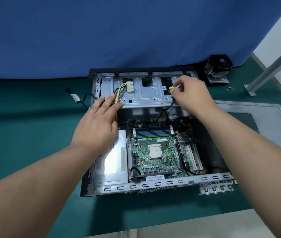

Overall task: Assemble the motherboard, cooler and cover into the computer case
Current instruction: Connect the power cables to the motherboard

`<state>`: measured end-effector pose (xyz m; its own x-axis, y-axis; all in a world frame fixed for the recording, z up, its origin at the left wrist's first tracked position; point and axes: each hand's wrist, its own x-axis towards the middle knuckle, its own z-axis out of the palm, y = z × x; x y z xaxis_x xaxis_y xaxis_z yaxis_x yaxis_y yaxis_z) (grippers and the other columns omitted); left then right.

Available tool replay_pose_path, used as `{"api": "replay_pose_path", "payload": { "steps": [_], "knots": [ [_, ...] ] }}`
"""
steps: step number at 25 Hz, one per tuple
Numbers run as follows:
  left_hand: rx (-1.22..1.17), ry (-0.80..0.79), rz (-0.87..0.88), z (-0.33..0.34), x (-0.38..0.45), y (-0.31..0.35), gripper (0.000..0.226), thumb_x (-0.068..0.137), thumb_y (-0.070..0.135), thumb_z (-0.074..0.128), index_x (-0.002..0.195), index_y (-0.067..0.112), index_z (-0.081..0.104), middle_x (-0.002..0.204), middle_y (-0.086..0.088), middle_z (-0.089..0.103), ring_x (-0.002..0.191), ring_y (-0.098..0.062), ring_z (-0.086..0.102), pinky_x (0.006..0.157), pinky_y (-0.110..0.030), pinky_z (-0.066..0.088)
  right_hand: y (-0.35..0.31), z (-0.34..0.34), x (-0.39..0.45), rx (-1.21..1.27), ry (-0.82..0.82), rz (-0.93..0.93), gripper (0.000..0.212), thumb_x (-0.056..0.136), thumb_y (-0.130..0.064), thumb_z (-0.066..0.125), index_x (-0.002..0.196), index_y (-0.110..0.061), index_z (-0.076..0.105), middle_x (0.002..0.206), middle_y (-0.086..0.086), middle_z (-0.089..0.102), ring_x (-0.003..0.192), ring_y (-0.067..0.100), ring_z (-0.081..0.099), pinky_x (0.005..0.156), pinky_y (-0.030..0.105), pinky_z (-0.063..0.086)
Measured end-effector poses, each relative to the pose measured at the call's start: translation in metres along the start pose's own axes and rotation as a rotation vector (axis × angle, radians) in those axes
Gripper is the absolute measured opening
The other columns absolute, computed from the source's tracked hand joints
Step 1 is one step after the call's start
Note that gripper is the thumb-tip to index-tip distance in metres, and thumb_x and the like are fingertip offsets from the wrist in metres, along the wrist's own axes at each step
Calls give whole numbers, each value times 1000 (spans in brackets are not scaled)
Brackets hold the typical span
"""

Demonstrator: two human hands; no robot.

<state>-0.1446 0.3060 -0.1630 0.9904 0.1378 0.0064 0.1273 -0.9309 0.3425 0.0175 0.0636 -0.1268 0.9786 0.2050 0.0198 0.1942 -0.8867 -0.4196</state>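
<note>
Above the ridged metal bracket (141, 93), right hand (190, 93) pinches a yellow connector (170, 88).

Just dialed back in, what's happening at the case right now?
A person is working over the open computer case. The right hand pinches a small yellow connector at the drive cage, while the left hand rests open at the cage's left edge. The motherboard already lies in the case with its processor bare. The cooler and the cover lie outside on the mat.
</note>
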Motion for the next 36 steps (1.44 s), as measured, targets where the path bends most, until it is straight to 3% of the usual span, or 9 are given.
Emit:
{"api": "replay_pose_path", "payload": {
  "steps": [4, 8, 13, 19, 25, 27, 29, 31, 36],
  "knots": [
    [-8, 4, 3, 1, 0, -1, 62, 97, 19, 39, 157, 37, 34, 170, 14, 14, 157, -14, 7, 127, -33, 10, -5, 7, 24, -109, -42, -16, 28, 97, -24, 58, 121, -25, 71, 127, 10, 66, 119, 29, 58, 99, 34, 48],
    [-7, 8, 6, 2, 1, -2, 62, 97, 19, 39, 156, 36, 34, 170, 13, 14, 157, -14, 7, 127, -33, 10, -7, 13, 36, -201, -65, -20, 18, 98, -21, 61, 106, -23, 77, 121, 8, 69, 108, 27, 63, 84, 29, 48],
    [-10, 5, 1, 1, 1, -2, 63, 96, 18, 40, 156, 37, 34, 170, 14, 14, 156, -14, 7, 127, -33, 11, 1, 19, 26, -37, 48, -45, 20, 103, -24, 56, 109, -20, 74, 123, 9, 57, 92, 18, 49, 79, 27, 36],
    [-5, 9, -4, 2, 1, -1, 63, 96, 18, 40, 156, 37, 34, 170, 14, 15, 156, -14, 8, 126, -33, 10, 10, 12, -8, 202, 167, -151, 12, 100, -25, 60, 102, -21, 71, 99, 1, 70, 93, 20, 64, 88, 33, 49],
    [-5, 3, 4, 0, 1, 1, 63, 97, 16, 41, 156, 35, 36, 170, 13, 16, 157, -15, 7, 127, -31, 8, 56, -12, -47, 143, 7, -277, 19, 94, -14, 68, 111, -21, 72, 100, -9, 66, 86, -8, 57, 76, 1, 35],
    [-6, 1, 6, 0, 1, 0, 63, 97, 15, 41, 156, 36, 35, 170, 13, 15, 157, -14, 6, 126, -31, 7, 59, -15, -49, 97, -5, -319, 15, 93, -9, 66, 104, -17, 73, 101, -6, 69, 91, 3, 59, 80, 7, 38],
    [-2, 6, 4, 0, 1, 0, 63, 97, 16, 40, 156, 37, 35, 170, 14, 15, 157, -12, 6, 126, -30, 6, 57, -13, -51, 36, -20, -337, 19, 94, -7, 63, 107, -15, 72, 104, -4, 71, 102, 17, 61, 91, 24, 46],
    [-3, 14, 5, 2, 1, 0, 62, 97, 17, 40, 156, 37, 35, 170, 15, 15, 157, -12, 6, 126, -30, 7, 55, -11, -54, 0, -24, -320, 26, 93, -6, 60, 114, -16, 72, 108, -2, 73, 106, 19, 61, 97, 34, 49],
    [12, -5, 15, 3, 1, -3, 61, 98, 18, 40, 156, 39, 35, 169, 15, 16, 157, -13, 8, 127, -37, 13, 58, -8, -52, -28, 130, -225, 30, 91, 2, 50, 111, -14, 67, 111, 2, 66, 109, 21, 53, 97, 33, 44]
  ]
}}
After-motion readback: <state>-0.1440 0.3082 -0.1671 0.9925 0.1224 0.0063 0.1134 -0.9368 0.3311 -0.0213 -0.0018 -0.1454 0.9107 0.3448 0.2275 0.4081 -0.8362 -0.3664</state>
